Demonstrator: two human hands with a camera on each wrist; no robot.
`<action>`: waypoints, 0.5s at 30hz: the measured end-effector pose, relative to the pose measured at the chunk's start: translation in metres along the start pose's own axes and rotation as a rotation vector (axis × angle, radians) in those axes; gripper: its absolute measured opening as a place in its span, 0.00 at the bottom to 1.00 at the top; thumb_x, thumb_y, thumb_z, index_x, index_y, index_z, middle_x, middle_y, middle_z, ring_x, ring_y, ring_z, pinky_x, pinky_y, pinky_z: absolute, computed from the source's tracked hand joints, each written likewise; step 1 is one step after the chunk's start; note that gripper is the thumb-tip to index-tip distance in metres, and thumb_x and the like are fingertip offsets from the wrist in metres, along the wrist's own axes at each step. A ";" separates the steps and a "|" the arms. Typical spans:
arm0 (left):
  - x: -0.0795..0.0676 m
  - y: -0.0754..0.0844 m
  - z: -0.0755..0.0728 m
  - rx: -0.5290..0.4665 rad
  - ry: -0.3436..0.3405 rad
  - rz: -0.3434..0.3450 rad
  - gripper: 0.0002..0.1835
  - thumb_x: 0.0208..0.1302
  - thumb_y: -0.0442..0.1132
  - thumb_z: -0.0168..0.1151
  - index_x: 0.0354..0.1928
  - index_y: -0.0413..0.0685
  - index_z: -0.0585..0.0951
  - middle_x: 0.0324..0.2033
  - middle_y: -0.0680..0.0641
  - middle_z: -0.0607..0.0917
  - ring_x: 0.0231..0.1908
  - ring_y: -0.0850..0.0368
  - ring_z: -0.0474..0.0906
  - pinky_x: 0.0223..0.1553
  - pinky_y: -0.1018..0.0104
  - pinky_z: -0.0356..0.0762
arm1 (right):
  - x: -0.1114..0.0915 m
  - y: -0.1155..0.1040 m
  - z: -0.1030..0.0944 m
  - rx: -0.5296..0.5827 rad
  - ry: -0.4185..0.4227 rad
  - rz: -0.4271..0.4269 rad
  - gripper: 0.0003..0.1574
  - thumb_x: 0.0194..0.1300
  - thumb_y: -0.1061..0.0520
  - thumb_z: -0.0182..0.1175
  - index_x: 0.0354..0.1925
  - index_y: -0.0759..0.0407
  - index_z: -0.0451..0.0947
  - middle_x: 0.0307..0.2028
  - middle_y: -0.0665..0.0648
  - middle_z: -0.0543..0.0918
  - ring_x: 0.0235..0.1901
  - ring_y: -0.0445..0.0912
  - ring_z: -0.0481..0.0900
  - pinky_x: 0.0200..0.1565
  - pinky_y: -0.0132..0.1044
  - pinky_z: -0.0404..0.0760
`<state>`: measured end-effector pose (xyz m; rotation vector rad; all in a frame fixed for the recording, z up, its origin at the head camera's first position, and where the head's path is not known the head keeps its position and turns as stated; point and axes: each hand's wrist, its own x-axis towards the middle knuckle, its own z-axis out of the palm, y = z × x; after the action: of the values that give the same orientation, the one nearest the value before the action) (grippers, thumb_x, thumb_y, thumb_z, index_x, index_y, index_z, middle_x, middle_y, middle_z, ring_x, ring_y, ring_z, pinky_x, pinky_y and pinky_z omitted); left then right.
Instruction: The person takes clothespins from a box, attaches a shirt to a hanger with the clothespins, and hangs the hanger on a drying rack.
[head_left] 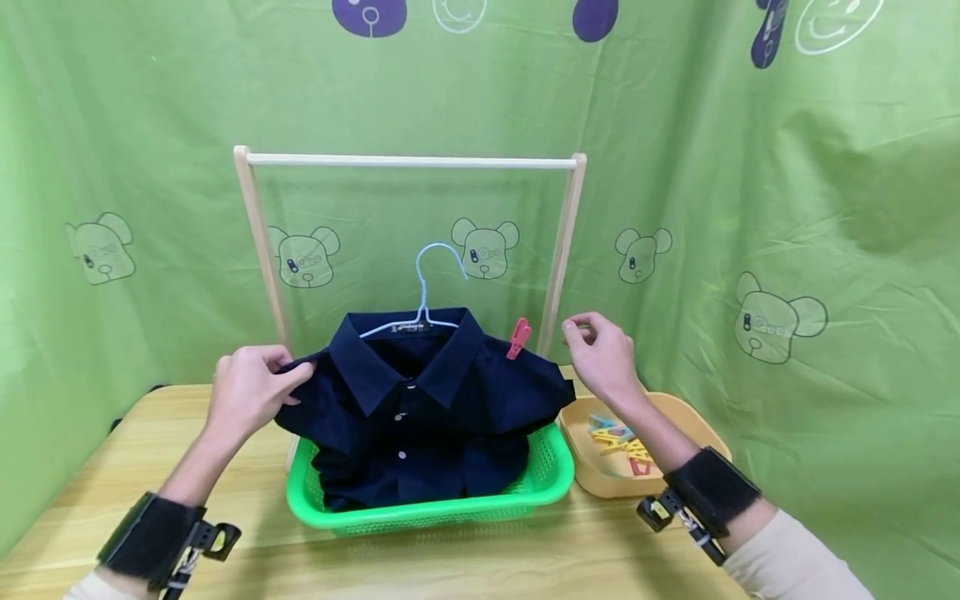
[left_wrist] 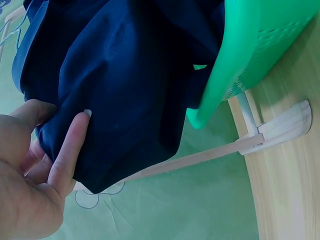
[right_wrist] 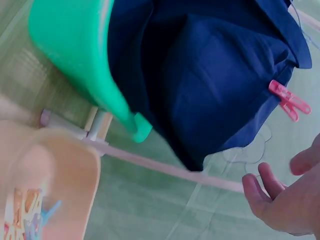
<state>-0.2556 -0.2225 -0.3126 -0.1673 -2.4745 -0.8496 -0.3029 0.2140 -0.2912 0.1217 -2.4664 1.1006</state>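
Note:
A dark navy collared shirt [head_left: 435, 417] is draped on a light blue wire hanger [head_left: 423, 292], its lower part bunched inside a green basket [head_left: 427, 510]. My left hand [head_left: 251, 387] pinches the shirt's shoulder at the left; in the left wrist view thumb and fingers grip the navy cloth [left_wrist: 120, 100]. A red clothespin [head_left: 518, 338] is clipped on the shirt's right shoulder. My right hand [head_left: 600, 354] is in the air to the right of that clothespin, fingers loosely bent and holding nothing. The right wrist view shows a gap between the fingers and the clothespin [right_wrist: 289, 100].
Behind the basket stands a rack with wooden posts and a white top bar [head_left: 412, 161]. At the right, under my right forearm, a tan tray [head_left: 693, 417] holds several coloured clothespins [head_left: 618, 437]. All stand on a wooden table [head_left: 420, 567] before a green curtain.

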 end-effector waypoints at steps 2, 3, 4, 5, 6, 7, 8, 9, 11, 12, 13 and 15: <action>0.000 0.000 0.001 0.004 0.002 -0.004 0.16 0.63 0.46 0.68 0.18 0.50 0.80 0.17 0.51 0.88 0.17 0.62 0.85 0.17 0.65 0.67 | 0.001 0.006 -0.001 -0.030 -0.014 0.009 0.22 0.77 0.48 0.51 0.57 0.61 0.78 0.47 0.65 0.88 0.49 0.60 0.85 0.50 0.54 0.81; 0.000 0.000 0.001 0.005 0.002 -0.005 0.16 0.62 0.46 0.68 0.18 0.50 0.80 0.17 0.51 0.88 0.17 0.62 0.85 0.17 0.65 0.67 | 0.001 0.009 -0.002 -0.046 -0.024 0.013 0.21 0.77 0.49 0.51 0.57 0.61 0.78 0.48 0.65 0.88 0.48 0.60 0.85 0.49 0.53 0.81; 0.001 0.000 0.001 0.005 0.002 -0.006 0.16 0.62 0.46 0.68 0.18 0.50 0.80 0.17 0.51 0.88 0.17 0.62 0.85 0.17 0.65 0.67 | 0.002 0.013 -0.002 -0.062 -0.031 0.015 0.20 0.77 0.51 0.51 0.56 0.62 0.79 0.47 0.66 0.87 0.47 0.60 0.85 0.47 0.53 0.82; 0.001 0.001 0.001 0.005 0.002 -0.007 0.16 0.62 0.47 0.68 0.18 0.50 0.80 0.17 0.51 0.88 0.17 0.62 0.85 0.17 0.65 0.67 | 0.001 0.017 -0.003 -0.075 -0.038 0.018 0.20 0.77 0.52 0.51 0.56 0.62 0.79 0.47 0.66 0.87 0.46 0.59 0.85 0.46 0.52 0.82; 0.001 0.001 0.002 0.006 0.001 -0.008 0.16 0.62 0.47 0.68 0.18 0.51 0.80 0.17 0.51 0.88 0.17 0.62 0.85 0.17 0.65 0.67 | 0.001 0.021 -0.004 -0.093 -0.045 0.018 0.19 0.77 0.53 0.50 0.55 0.62 0.79 0.46 0.66 0.87 0.44 0.59 0.85 0.44 0.52 0.82; 0.001 0.001 0.002 0.005 -0.001 -0.009 0.16 0.62 0.47 0.68 0.18 0.51 0.80 0.17 0.52 0.88 0.17 0.62 0.85 0.17 0.65 0.67 | 0.001 0.025 -0.004 -0.109 -0.051 0.020 0.19 0.77 0.53 0.50 0.54 0.63 0.79 0.46 0.66 0.87 0.43 0.59 0.85 0.44 0.51 0.82; 0.002 0.001 0.002 0.004 -0.003 -0.009 0.16 0.62 0.47 0.68 0.18 0.51 0.80 0.17 0.52 0.88 0.17 0.62 0.85 0.17 0.65 0.68 | 0.001 0.029 -0.004 -0.122 -0.058 0.019 0.19 0.77 0.54 0.50 0.54 0.63 0.79 0.45 0.66 0.87 0.43 0.58 0.85 0.44 0.51 0.82; 0.002 0.001 0.002 0.003 -0.004 -0.009 0.16 0.62 0.47 0.68 0.18 0.51 0.80 0.17 0.52 0.88 0.17 0.62 0.85 0.17 0.65 0.68 | 0.001 0.033 -0.005 -0.134 -0.065 0.017 0.19 0.77 0.54 0.50 0.54 0.64 0.79 0.45 0.67 0.87 0.42 0.58 0.85 0.43 0.51 0.82; 0.002 0.000 0.003 0.002 -0.001 -0.011 0.16 0.62 0.47 0.68 0.18 0.51 0.80 0.17 0.52 0.88 0.17 0.63 0.85 0.17 0.65 0.68 | 0.000 0.040 -0.005 -0.148 -0.078 0.011 0.18 0.76 0.55 0.50 0.53 0.65 0.79 0.44 0.67 0.87 0.41 0.58 0.85 0.43 0.50 0.82; 0.002 0.000 0.003 0.002 0.002 -0.011 0.16 0.62 0.47 0.68 0.18 0.51 0.80 0.17 0.52 0.88 0.17 0.63 0.85 0.18 0.65 0.68 | 0.000 0.043 -0.005 -0.156 -0.084 0.006 0.18 0.76 0.55 0.51 0.53 0.65 0.79 0.44 0.67 0.87 0.40 0.58 0.85 0.42 0.49 0.82; 0.003 0.000 0.002 0.001 0.003 -0.012 0.16 0.62 0.47 0.68 0.18 0.51 0.80 0.17 0.52 0.88 0.16 0.63 0.85 0.18 0.65 0.68 | 0.000 0.047 -0.005 -0.161 -0.092 0.003 0.18 0.75 0.56 0.51 0.52 0.66 0.79 0.43 0.67 0.87 0.39 0.57 0.85 0.40 0.48 0.82; 0.003 -0.001 0.002 -0.001 0.007 -0.012 0.16 0.62 0.47 0.68 0.18 0.51 0.80 0.17 0.52 0.88 0.16 0.63 0.85 0.18 0.65 0.68 | 0.000 0.053 -0.005 -0.177 -0.106 -0.001 0.18 0.75 0.56 0.51 0.52 0.67 0.79 0.42 0.67 0.87 0.37 0.56 0.85 0.37 0.45 0.82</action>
<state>-0.2592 -0.2221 -0.3134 -0.1494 -2.4715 -0.8548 -0.3143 0.2541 -0.3246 0.1308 -2.6443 0.8906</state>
